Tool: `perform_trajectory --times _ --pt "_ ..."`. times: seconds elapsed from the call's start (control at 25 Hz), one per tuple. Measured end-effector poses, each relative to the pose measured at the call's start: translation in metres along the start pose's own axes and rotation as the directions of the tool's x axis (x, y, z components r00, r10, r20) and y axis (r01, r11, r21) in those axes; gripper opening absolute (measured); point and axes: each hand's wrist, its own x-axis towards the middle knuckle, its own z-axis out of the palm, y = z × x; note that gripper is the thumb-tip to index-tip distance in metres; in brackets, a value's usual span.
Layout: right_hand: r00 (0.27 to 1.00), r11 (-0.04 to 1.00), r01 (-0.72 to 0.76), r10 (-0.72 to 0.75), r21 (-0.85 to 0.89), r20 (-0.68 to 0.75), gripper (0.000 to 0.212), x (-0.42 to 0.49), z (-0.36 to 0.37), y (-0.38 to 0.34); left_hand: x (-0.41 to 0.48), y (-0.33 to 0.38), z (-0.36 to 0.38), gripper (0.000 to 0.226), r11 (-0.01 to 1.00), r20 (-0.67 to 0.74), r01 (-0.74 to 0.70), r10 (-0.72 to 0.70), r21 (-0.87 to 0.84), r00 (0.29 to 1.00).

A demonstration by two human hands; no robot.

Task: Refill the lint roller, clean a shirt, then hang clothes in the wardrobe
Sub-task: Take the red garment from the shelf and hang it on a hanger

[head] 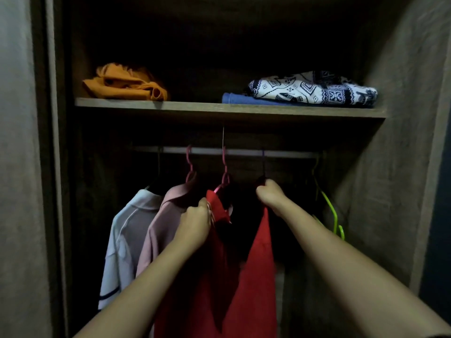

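A red shirt [258, 259] hangs in the open wardrobe from a pink hanger [224, 176] hooked on the metal rail [244, 152]. My left hand [195, 223] is closed on the shirt's left collar and shoulder. My right hand [271, 193] grips the shirt's right shoulder, higher up and in shadow. To the left, on the same rail, hang a pale pink shirt [158, 230] and a white shirt [124, 235]. No lint roller is visible.
An empty green hanger [329, 208] hangs on the right of the rail. The shelf [195, 107] above holds an orange cloth [124, 82] at left and a patterned blue-white cloth [314, 89] on a folded blue one at right. Wardrobe walls close both sides.
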Motion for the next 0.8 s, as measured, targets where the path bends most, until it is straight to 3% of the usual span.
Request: perform_trajectory --times 0.16,0.28,0.36,0.44,0.48,0.52,0.6,0.64,0.68,0.72,0.76,0.8 --pt "0.999 0.981 0.035 -0.031 -0.192 0.021 0.04 -0.012 -0.011 0.0 0.001 0.001 0.001 0.038 1.0 0.037 -0.017 0.017 0.001 0.999" --pt "0.998 0.966 0.037 -0.021 -0.256 0.062 0.049 -0.022 -0.012 -0.001 -0.005 0.003 0.0 0.049 1.0 0.112 0.0 0.002 -0.017 0.994" --pt "0.997 0.935 0.063 -0.046 -0.35 0.057 0.055 -0.031 -0.013 -0.004 -0.01 0.007 -0.008 0.055 0.996 0.137 0.007 -0.019 0.087 0.99" --pt "0.972 0.844 0.202 -0.235 -0.496 -0.002 0.055 -0.046 -0.016 -0.009 -0.014 0.016 -0.032 0.047 0.972 -0.027 -0.051 0.059 0.231 0.998" --pt "0.917 0.763 0.32 -0.398 -0.561 -0.018 0.05 -0.056 -0.019 -0.012 -0.014 0.02 -0.048 0.042 0.966 -0.186 -0.125 0.169 0.226 0.968" --pt "0.811 0.644 0.448 -0.584 -0.62 -0.022 0.042 -0.066 -0.025 -0.018 -0.013 0.025 -0.07 0.04 0.948 -0.355 -0.238 0.302 0.213 0.885" --pt "0.477 0.352 0.616 -0.879 -0.705 -0.022 0.032 -0.08 -0.038 -0.037 0.0 0.03 -0.12 0.031 0.837 -0.612 -0.449 0.54 0.314 0.578" --pt "0.338 0.243 0.627 -0.941 -0.74 -0.023 0.035 -0.08 -0.045 -0.05 0.011 0.03 -0.144 0.026 0.775 -0.645 -0.484 0.619 0.406 0.448" --pt "0.267 0.188 0.6 -0.963 -0.778 -0.027 0.043 -0.076 -0.053 -0.066 0.026 0.028 -0.168 0.023 0.734 -0.63 -0.466 0.671 0.493 0.39" --pt "0.254 0.168 0.548 -0.967 -0.82 -0.028 0.052 -0.069 -0.059 -0.082 0.042 0.026 -0.189 0.03 0.733 -0.594 -0.388 0.68 0.558 0.431" --pt "0.273 0.165 0.493 -0.962 -0.854 -0.028 0.062 -0.06 -0.065 -0.099 0.059 0.021 -0.207 0.046 0.756 -0.541 -0.276 0.629 0.593 0.558" --pt "0.318 0.171 0.458 -0.948 -0.872 -0.018 0.069 -0.051 -0.068 -0.112 0.075 0.013 -0.219 0.059 0.797 -0.483 -0.144 0.487 0.587 0.727"
